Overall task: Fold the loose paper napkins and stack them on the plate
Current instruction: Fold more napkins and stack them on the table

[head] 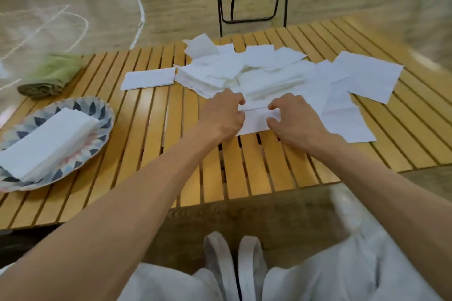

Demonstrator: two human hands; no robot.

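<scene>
Two hands, left (226, 115) and right (292, 117), both pinching one napkin (256, 121); one plate (102, 115) leftward.

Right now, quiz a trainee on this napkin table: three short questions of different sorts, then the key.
1. True or false: the plate already holds a stack of folded napkins.
2. Which thing lies beyond the plate, at the table's far left corner? A) green cloth B) red cup C) book
3. Fill in: the left hand and right hand both pinch one ____ at the table's middle.

Key
1. True
2. A
3. napkin, just in front of the loose pile
</scene>
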